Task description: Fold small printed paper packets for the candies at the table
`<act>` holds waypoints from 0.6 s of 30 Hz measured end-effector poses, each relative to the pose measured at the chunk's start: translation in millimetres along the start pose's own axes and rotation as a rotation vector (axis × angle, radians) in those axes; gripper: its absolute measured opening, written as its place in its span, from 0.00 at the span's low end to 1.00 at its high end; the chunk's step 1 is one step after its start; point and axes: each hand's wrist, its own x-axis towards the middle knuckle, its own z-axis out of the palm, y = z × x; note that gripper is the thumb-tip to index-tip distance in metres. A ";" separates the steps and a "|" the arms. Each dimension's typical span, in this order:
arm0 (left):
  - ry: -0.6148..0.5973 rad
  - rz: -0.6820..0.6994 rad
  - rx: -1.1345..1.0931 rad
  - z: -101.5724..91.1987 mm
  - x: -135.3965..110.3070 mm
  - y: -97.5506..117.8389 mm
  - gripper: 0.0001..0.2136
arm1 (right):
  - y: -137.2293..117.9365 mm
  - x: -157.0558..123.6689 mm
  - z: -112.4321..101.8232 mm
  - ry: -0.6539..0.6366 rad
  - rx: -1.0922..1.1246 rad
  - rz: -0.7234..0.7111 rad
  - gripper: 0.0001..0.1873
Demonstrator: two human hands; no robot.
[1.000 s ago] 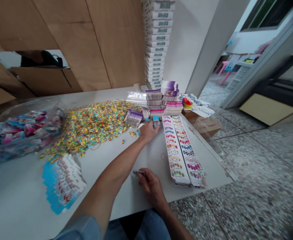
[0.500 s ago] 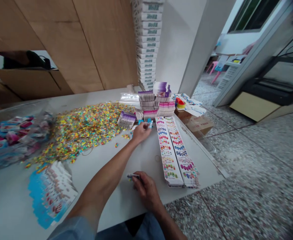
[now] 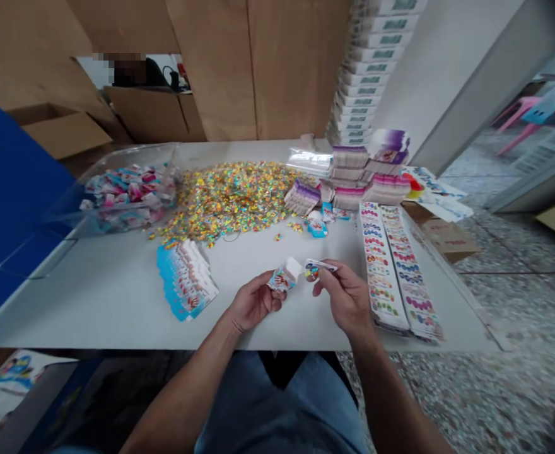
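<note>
My left hand (image 3: 255,304) is closed on a small blue-and-white box (image 3: 283,277), whose white end flap stands up at the right. Just beside it, my right hand (image 3: 348,295) pinches a small printed card (image 3: 323,264) with a colourful packet (image 3: 311,272) against it. The card's near end almost meets the box's flap; whether they touch, I cannot tell. Beyond the hands lie a few more small blue-and-white boxes (image 3: 317,226). Right of my right hand run two long rows of printed cards (image 3: 382,277).
A heap of small colourful packets (image 3: 233,198) spreads over the table (image 3: 116,302). Flattened blue-and-white boxes (image 3: 185,277) fan out at left, behind them a clear bag of filled boxes (image 3: 130,192). Purple and pink card stacks (image 3: 350,173) stand at the back; a person (image 3: 138,72) shows through the opening.
My left hand has come back from the small boxes near the card stacks, now holding one in front of me. My right hand has raised the card towards it. The view has swung left.
</note>
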 end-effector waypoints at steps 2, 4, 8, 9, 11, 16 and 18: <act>-0.034 -0.008 0.006 -0.8 -5.9 -1.0 0.12 | -5.7 -1.2 4.4 -0.070 -0.104 -0.041 0.11; -0.067 -0.030 0.012 -2.4 -9.4 -1.7 0.13 | -7.7 -3.3 7.0 -0.099 -0.140 -0.078 0.11; -0.095 -0.034 0.003 -6.1 -12.3 -4.8 0.16 | -7.0 -6.9 8.8 -0.185 -0.181 -0.076 0.11; -0.095 -0.024 0.001 -6.8 -12.6 -5.9 0.16 | -6.7 -8.2 9.0 -0.192 -0.192 -0.064 0.11; -0.089 0.004 0.001 -8.0 -13.4 -8.2 0.18 | -6.2 -11.0 9.4 -0.161 -0.210 -0.040 0.11; -0.051 0.116 0.047 -11.7 -15.5 -14.3 0.21 | -2.7 -16.1 12.0 -0.116 -0.257 0.081 0.13; -0.036 0.156 0.067 -13.4 -16.1 -16.7 0.22 | 0.9 -16.7 13.3 -0.142 -0.238 0.143 0.15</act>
